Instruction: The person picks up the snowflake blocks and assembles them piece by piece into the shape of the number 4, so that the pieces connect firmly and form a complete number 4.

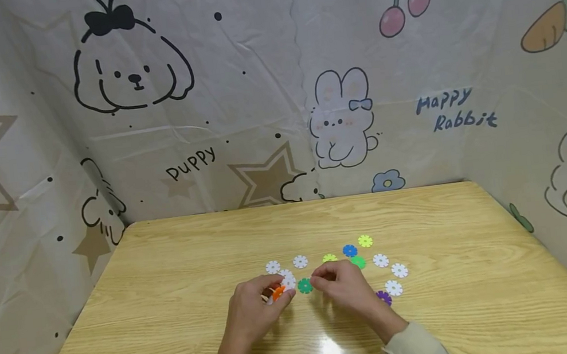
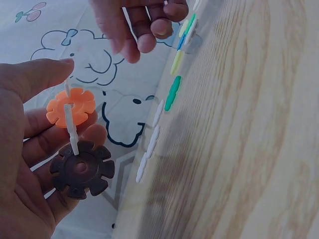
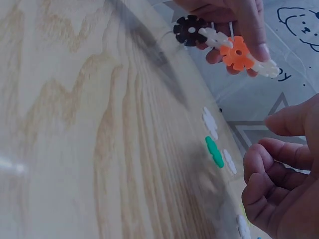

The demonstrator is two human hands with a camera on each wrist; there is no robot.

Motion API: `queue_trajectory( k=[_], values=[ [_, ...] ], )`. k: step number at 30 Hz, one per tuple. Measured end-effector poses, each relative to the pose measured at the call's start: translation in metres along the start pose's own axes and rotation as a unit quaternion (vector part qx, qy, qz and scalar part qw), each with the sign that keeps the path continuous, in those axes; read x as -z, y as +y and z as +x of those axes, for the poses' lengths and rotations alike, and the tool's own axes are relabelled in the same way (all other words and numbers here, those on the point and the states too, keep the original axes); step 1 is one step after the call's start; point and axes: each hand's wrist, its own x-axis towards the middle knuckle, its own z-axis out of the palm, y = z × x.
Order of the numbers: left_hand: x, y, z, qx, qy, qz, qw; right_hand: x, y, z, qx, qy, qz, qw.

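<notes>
My left hand [image 1: 253, 310] holds a short chain of notched plastic snowflake discs. In the left wrist view, an orange disc [image 2: 84, 112] and a dark brown or black disc [image 2: 97, 172] are joined by a white disc seen edge-on. Another white disc [image 3: 266, 68] sits at the chain's other end, by the left thumb in the right wrist view. My right hand [image 1: 344, 286] hovers just right of a green disc [image 1: 301, 286] on the table. Its fingers are loosely bent, with nothing visible between them and the thumb.
Several white discs [image 1: 300, 262] lie behind and beside the left hand on the wooden table [image 1: 169, 270]. Beyond the right hand are blue [image 1: 347, 250], yellow-green [image 1: 365, 241], bright green [image 1: 358, 262], purple [image 1: 385, 299] and more white discs [image 1: 399, 270]. A printed cloth surrounds the table's far sides.
</notes>
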Motion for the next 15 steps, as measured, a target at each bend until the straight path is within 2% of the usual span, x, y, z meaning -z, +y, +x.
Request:
queue_trajectory(
  k=[5,11,15],
  values=[
    [0.001,-0.002,0.000,0.007,-0.003,0.006,1.0000,-0.003,0.007,0.005,0.017,-0.011,-0.016,1.000],
    [0.001,-0.003,-0.001,0.019,-0.012,0.012,0.9997,-0.005,0.011,0.009,0.015,-0.034,-0.017,0.999],
    [0.002,-0.003,0.000,0.025,-0.015,0.017,0.9994,-0.007,0.011,0.012,0.019,-0.044,-0.037,0.998]
  ],
)
